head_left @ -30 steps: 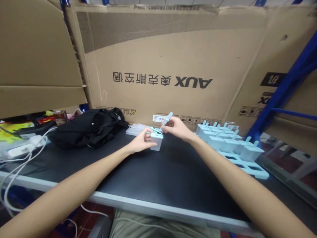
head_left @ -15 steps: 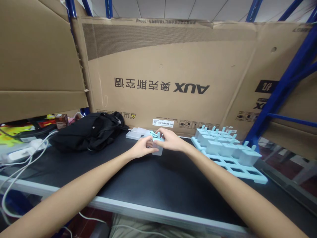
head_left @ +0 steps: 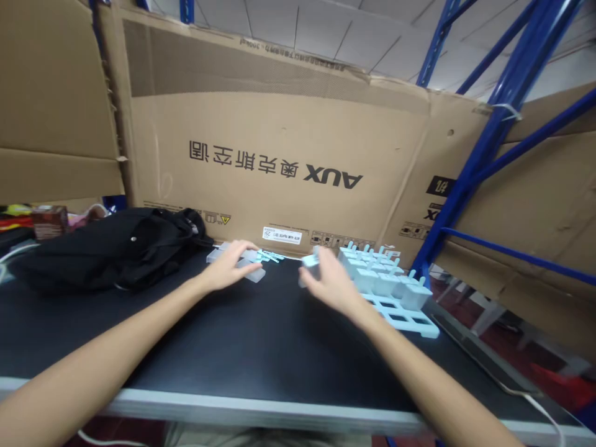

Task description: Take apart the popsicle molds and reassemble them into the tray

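Observation:
A popsicle mold (head_left: 311, 262) with a pale blue top is gripped in my right hand (head_left: 334, 282), just left of the pale blue rack (head_left: 414, 326). Several lidded molds (head_left: 385, 284) stand upright in that rack, their stick handles pointing up; its front slots show as dark openings. Over the far middle of the table, my left hand (head_left: 228, 268) has its thumb and fingers apart. Close beside it lie clear mold cups (head_left: 255, 273), partly covered by the hand, and several light blue sticks (head_left: 270, 256). Whether the fingers touch a cup cannot be made out.
The black tabletop (head_left: 261, 347) has a pale front edge. A black bag (head_left: 112, 248) lies at the left. A big cardboard panel (head_left: 261, 124) stands behind, and a blue metal post (head_left: 470, 167) rises at the right. A cable (head_left: 544, 416) crosses the right corner.
My hands have come apart. The right one has carried the mold right toward the rack, while the left has moved left to the clear cups. The view has turned right.

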A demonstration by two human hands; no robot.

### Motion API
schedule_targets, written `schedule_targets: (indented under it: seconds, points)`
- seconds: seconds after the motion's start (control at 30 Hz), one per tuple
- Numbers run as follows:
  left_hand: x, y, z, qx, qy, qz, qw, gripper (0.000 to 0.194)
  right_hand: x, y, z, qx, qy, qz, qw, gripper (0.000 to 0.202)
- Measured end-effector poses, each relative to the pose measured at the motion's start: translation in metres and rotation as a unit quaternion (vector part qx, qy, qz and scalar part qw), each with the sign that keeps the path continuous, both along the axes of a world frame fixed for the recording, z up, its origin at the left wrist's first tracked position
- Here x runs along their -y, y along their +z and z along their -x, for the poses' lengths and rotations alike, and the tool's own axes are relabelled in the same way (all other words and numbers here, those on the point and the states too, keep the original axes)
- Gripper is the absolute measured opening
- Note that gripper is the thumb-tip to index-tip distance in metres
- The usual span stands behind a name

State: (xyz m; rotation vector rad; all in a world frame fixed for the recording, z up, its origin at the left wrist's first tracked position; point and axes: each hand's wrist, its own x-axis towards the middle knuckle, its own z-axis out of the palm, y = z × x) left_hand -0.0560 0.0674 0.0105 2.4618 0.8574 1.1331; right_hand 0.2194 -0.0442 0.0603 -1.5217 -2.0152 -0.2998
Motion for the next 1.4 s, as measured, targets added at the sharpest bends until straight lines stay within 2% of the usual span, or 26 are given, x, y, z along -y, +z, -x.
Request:
schedule_targets:
  seconds: [0.07, 0.17, 0.23, 0.3, 0.4, 0.5, 0.67, 0.87, 1.1, 1.27, 1.33, 1.4]
  points:
    - [-0.013, 0.001, 0.015, -0.049, 0.117, -0.052, 0.991, 0.048, 0.013, 0.011, -0.058, 0.004, -0.079, -0.043, 0.996, 0.033]
    - [-0.028, -0.007, 0.032, -0.103, 0.261, -0.033, 0.959, 0.059, 0.032, 0.014, -0.143, 0.002, -0.203, -0.084, 0.976, 0.041]
    - [-0.033, -0.014, 0.036, -0.128, 0.305, 0.012, 0.944, 0.067, 0.042, 0.005, -0.179, 0.012, -0.253, -0.08, 0.964, 0.044]
    - [-0.034, -0.019, 0.035, -0.147, 0.311, 0.056, 0.937, 0.074, 0.046, -0.009, -0.196, 0.033, -0.278, -0.069, 0.958, 0.047]
    - [-0.035, -0.026, 0.032, -0.174, 0.292, 0.111, 0.934, 0.085, 0.044, -0.029, -0.195, 0.095, -0.285, -0.067, 0.951, 0.049]
    - [-0.037, -0.03, 0.031, -0.196, 0.281, 0.139, 0.929, 0.092, 0.04, -0.038, -0.187, 0.157, -0.288, -0.095, 0.94, 0.047]
    - [-0.04, -0.03, 0.032, -0.213, 0.301, 0.154, 0.917, 0.091, 0.048, -0.037, -0.186, 0.195, -0.327, -0.098, 0.919, 0.056]
    - [-0.035, -0.024, 0.033, -0.205, 0.29, 0.151, 0.923, 0.08, 0.048, -0.038, -0.183, 0.167, -0.397, -0.054, 0.901, 0.063]
    - [-0.034, -0.024, 0.033, -0.194, 0.298, 0.142, 0.924, 0.073, 0.053, -0.041, -0.165, 0.144, -0.392, -0.054, 0.907, 0.06]
    - [-0.033, -0.025, 0.03, -0.161, 0.319, 0.084, 0.93, 0.076, 0.054, -0.045, -0.161, 0.136, -0.38, -0.062, 0.913, 0.062]
    - [-0.031, -0.022, 0.029, -0.143, 0.292, 0.02, 0.946, 0.07, 0.053, -0.048, -0.161, 0.129, -0.375, -0.062, 0.916, 0.063]
    - [-0.028, -0.017, 0.028, -0.146, 0.237, -0.049, 0.959, 0.059, 0.054, -0.05, -0.16, 0.124, -0.369, -0.061, 0.919, 0.066]
